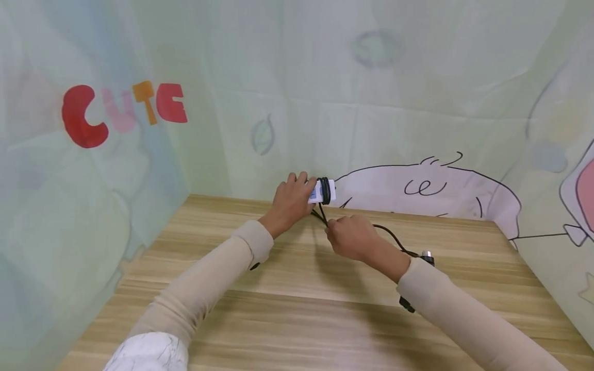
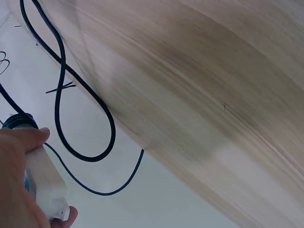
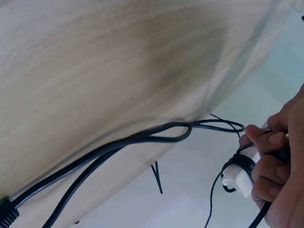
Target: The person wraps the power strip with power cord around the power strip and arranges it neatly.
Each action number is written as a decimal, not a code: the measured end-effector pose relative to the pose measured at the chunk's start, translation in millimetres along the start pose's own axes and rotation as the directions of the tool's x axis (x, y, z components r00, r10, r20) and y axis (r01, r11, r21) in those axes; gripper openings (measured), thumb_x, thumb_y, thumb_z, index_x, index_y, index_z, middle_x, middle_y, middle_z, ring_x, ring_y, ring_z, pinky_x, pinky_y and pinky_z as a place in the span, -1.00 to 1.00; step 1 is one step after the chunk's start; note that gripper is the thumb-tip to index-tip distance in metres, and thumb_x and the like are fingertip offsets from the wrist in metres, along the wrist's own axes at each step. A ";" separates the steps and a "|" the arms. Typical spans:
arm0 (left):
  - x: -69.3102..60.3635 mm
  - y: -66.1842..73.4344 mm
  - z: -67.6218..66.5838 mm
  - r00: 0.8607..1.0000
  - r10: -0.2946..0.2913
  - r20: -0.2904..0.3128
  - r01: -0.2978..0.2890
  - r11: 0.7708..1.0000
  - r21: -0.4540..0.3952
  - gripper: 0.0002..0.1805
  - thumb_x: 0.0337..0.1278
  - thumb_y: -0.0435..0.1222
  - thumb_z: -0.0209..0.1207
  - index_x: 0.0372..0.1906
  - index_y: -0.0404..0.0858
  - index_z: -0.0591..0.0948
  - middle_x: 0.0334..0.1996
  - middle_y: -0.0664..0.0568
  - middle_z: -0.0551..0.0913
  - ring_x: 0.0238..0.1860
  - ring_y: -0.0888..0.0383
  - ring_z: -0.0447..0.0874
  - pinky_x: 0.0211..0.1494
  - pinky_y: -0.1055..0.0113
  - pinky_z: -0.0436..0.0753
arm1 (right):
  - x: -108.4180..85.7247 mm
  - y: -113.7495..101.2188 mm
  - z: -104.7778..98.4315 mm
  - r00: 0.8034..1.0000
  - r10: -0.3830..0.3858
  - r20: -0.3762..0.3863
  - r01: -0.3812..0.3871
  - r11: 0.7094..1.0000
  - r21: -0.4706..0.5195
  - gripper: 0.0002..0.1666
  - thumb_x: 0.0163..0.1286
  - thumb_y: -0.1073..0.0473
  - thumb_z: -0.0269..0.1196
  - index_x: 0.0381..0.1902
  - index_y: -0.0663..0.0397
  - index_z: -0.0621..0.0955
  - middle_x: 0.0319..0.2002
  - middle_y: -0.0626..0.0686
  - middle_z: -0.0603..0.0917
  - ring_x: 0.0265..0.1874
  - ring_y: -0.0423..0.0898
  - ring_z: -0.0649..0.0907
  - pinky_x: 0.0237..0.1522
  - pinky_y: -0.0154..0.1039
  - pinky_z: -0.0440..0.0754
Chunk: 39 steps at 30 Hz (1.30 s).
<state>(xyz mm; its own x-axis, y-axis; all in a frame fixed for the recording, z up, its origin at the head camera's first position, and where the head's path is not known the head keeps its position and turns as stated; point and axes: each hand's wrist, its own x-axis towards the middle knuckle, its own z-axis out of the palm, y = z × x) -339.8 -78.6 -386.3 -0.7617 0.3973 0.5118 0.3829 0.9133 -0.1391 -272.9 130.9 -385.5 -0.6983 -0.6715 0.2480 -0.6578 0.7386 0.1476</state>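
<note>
Your left hand (image 1: 293, 200) grips the white box (image 1: 332, 189) near the back edge of the bench (image 1: 287, 324); your right hand's (image 1: 352, 237) fingers pinch the black cable (image 1: 393, 235). Lay each turn snugly beside the coils (image 1: 326, 191). Mind the metal-tipped plug (image 1: 427, 258) beside your right sleeve (image 1: 438, 291); it can snag.

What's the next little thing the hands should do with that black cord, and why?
Probably the right hand should lay another turn of the black cord around the white block: several turns circle it, the left hand grips the block, and the right hand holds a loose length.
</note>
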 end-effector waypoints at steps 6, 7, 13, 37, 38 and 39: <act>-0.1 1.5 -1.2 0.999 0.016 -0.030 -0.016 1.000 -0.003 -0.34 0.34 -0.07 0.57 0.41 -0.23 0.64 0.07 -0.16 0.71 -0.06 -0.13 0.73 -0.27 0.05 0.82 | -3.8 5.8 -5.3 0.999 -0.033 -0.041 0.032 0.999 -0.029 -0.60 0.67 0.08 0.27 -0.46 0.00 0.54 -0.65 -0.11 0.44 -0.67 -0.19 0.24 -0.62 -0.28 0.08; -0.4 1.6 -0.8 0.999 0.020 -0.035 -0.020 1.000 -0.008 -0.35 0.34 -0.07 0.58 0.40 -0.24 0.65 0.06 -0.16 0.71 -0.07 -0.13 0.73 -0.28 0.05 0.82 | -4.3 6.8 -6.5 0.998 -0.039 -0.045 0.038 0.999 -0.037 -0.61 0.66 0.08 0.28 -0.46 0.00 0.55 -0.65 -0.12 0.43 -0.67 -0.19 0.23 -0.62 -0.29 0.07; -2.7 1.9 1.7 0.998 0.030 -0.062 -0.032 0.999 -0.030 -0.40 0.33 -0.10 0.58 0.34 -0.24 0.67 0.00 -0.16 0.72 -0.12 -0.13 0.73 -0.33 0.05 0.80 | -4.6 15.1 -17.2 0.994 -0.085 -0.070 0.078 0.993 -0.091 -0.61 0.66 0.04 0.34 -0.43 0.00 0.56 -0.62 -0.13 0.41 -0.66 -0.20 0.25 -0.65 -0.26 0.17; -1.9 14.3 -4.8 0.980 0.174 -0.096 -0.180 0.982 -0.056 -0.38 0.28 -0.01 0.62 0.32 -0.15 0.68 0.08 -0.12 0.73 -0.05 -0.17 0.77 -0.18 -0.01 0.87 | 12.1 45.3 -31.1 0.938 -0.134 -0.320 0.110 0.990 -0.092 -0.80 0.66 0.08 0.39 -0.19 0.07 0.75 -0.44 -0.01 0.71 -0.55 -0.08 0.65 -0.42 -0.11 0.74; -2.4 14.8 -5.0 0.979 0.181 -0.093 -0.187 0.980 -0.061 -0.38 0.28 -0.02 0.62 0.31 -0.16 0.68 0.08 -0.13 0.73 -0.05 -0.18 0.76 -0.17 -0.01 0.87 | 12.6 46.2 -30.6 0.938 -0.129 -0.321 0.107 0.991 -0.085 -0.81 0.66 0.09 0.39 -0.17 0.07 0.76 -0.45 -0.01 0.70 -0.56 -0.08 0.65 -0.43 -0.11 0.73; -2.9 15.3 -5.2 0.979 0.186 -0.088 -0.192 0.979 -0.067 -0.39 0.28 -0.03 0.62 0.31 -0.16 0.68 0.09 -0.13 0.73 -0.04 -0.18 0.76 -0.16 0.00 0.87 | 13.2 47.0 -30.0 0.938 -0.123 -0.325 0.103 0.992 -0.079 -0.81 0.65 0.09 0.39 -0.16 0.07 0.77 -0.45 0.00 0.68 -0.56 -0.08 0.64 -0.43 -0.12 0.72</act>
<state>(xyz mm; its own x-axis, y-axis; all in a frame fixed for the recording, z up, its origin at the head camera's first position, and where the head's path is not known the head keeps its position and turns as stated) -329.0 -66.2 -385.4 -0.6280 0.5508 0.5498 0.5563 0.8117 -0.1778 -304.6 158.6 -346.5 -0.4820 -0.7012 0.5253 -0.7016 0.6680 0.2480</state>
